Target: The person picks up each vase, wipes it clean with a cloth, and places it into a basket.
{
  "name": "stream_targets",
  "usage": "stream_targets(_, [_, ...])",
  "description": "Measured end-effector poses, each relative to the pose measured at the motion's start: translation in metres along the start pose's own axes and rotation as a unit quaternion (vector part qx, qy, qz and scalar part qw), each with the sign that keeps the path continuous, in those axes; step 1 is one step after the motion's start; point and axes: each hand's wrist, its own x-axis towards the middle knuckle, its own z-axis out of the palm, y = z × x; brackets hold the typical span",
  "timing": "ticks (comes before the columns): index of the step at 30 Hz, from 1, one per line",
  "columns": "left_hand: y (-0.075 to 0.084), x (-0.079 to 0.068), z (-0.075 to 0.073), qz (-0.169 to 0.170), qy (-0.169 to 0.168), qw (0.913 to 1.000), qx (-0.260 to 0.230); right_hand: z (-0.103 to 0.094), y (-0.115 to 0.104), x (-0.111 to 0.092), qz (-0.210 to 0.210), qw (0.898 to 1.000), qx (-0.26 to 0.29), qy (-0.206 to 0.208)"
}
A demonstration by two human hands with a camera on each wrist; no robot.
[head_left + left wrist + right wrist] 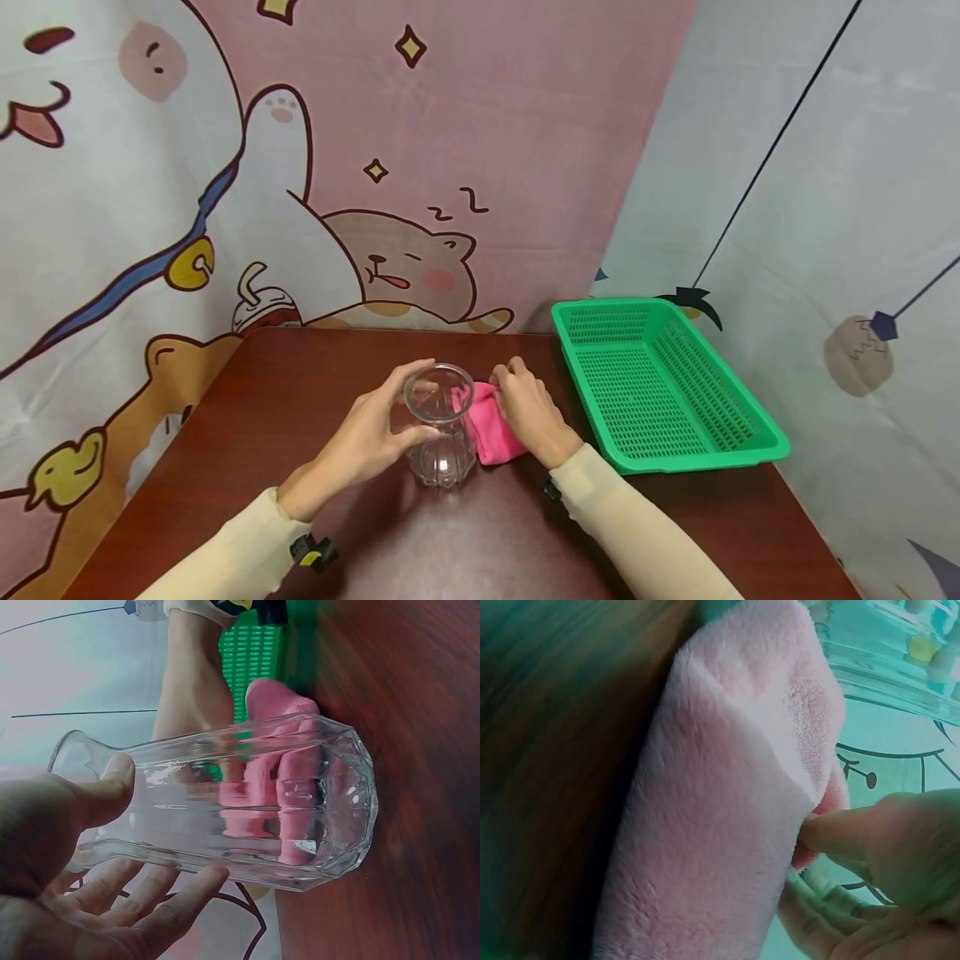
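Note:
A clear glass vase (441,454) with a flared rim and faceted sides stands upright on the table. My left hand (369,433) holds it near the neck, thumb on the near side and fingers around the far side, as the left wrist view shows through the glass vase (217,802). Just right of the vase lies a fuzzy pink cloth (491,429), folded and bunched. My right hand (528,408) pinches the cloth's upper edge; in the right wrist view the thumb and fingers (840,832) meet at a fold of the pink cloth (705,795).
A green plastic basket (611,433) with slotted walls sits at the table's right side, close beside the right hand. The dark reddish table (300,375) ends at a cartoon-printed curtain (525,125) behind and on both sides.

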Motion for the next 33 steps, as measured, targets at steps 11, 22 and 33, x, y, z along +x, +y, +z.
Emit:
stream_targets(11, [-0.002,-0.002,0.001,0.009,-0.001,0.9999,-0.005,0.011,0.002,-0.005,-0.095,0.991,0.084,-0.047])
stream_targets(22, [-0.001,-0.005,0.002,-0.002,-0.004,1.0,-0.006,0.004,0.005,-0.013,-0.084,0.979,0.072,-0.17])
stream_targets(33, [-0.003,-0.007,0.006,-0.017,0.007,0.9993,-0.032,-0.033,0.0,-0.03,-0.087,0.988,0.016,-0.129])
